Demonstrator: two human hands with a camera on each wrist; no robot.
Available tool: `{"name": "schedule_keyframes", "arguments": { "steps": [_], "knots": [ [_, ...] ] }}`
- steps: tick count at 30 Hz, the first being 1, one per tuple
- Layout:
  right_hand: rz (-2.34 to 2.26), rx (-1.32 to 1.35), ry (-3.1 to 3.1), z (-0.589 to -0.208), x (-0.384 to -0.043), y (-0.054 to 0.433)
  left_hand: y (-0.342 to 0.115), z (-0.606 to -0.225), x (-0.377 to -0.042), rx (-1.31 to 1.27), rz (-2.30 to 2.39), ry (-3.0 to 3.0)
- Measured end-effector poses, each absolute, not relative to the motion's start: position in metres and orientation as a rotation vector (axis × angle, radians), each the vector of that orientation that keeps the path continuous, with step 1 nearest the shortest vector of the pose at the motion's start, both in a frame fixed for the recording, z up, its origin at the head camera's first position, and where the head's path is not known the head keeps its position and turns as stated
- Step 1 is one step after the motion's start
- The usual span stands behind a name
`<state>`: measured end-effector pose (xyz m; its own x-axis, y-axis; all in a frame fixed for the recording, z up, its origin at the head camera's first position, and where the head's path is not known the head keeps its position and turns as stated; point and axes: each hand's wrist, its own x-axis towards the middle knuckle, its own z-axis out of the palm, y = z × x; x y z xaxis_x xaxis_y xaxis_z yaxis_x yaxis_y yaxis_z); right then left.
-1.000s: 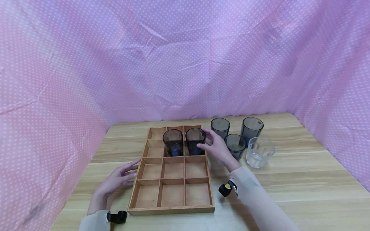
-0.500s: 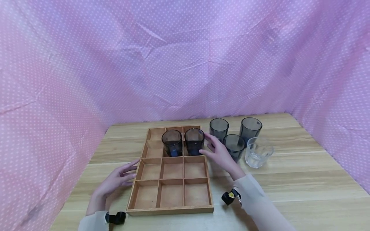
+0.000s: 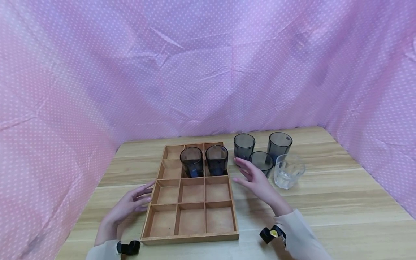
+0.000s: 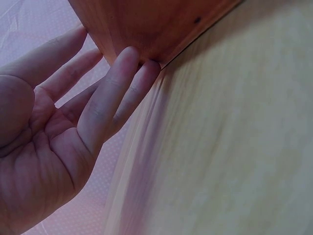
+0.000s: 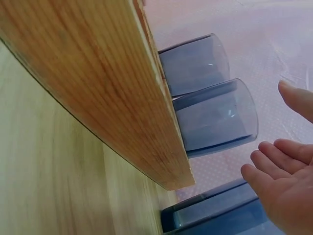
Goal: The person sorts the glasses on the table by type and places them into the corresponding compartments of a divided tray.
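A wooden tray [image 3: 190,239] divided into square compartments lies on the table. Two dark grey drinking glasses stand upright in its second row from the back: one glass [image 3: 191,162] in the middle column, the other glass [image 3: 216,161] in the right column. My left hand [image 3: 128,205] touches the tray's left side with extended fingertips, as the left wrist view also shows at the wooden wall [image 4: 146,29]. Off the tray's right side, my right hand [image 3: 258,184] holds nothing, its fingers relaxed and apart from the right-column glass [image 5: 217,120].
Right of the tray stand several more glasses: a grey one [image 3: 243,144] at the back, a taller grey one [image 3: 280,144], a short grey one [image 3: 261,160] partly behind my right hand, and a clear one [image 3: 288,171]. Pink dotted cloth [image 3: 208,72] hangs behind the table.
My right hand has let go of the right-column glass and drawn back to the right and toward me. Both glasses stay in the tray. My left hand keeps its place at the tray's side.
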<state>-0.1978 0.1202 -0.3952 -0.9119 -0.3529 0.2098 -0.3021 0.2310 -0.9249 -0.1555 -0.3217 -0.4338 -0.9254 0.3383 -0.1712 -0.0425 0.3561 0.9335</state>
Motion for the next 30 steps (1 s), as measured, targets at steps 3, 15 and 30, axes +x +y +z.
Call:
{"name": "schedule_keyframes", "arguments": {
  "steps": [3,15,30],
  "knots": [
    [-1.825,-0.621,2.423,-0.395,-0.192,0.125,-0.321,-0.434,-0.155,0.266,1.602,2.270],
    [-1.904,-0.640,2.422,-0.389,-0.174,0.145,-0.320,-0.432,-0.153,0.253,1.584,2.307],
    [-1.961,-0.661,2.599,-0.381,-0.167,0.170,-0.319,-0.435,-0.151,0.238,1.575,2.313]
  ]
}}
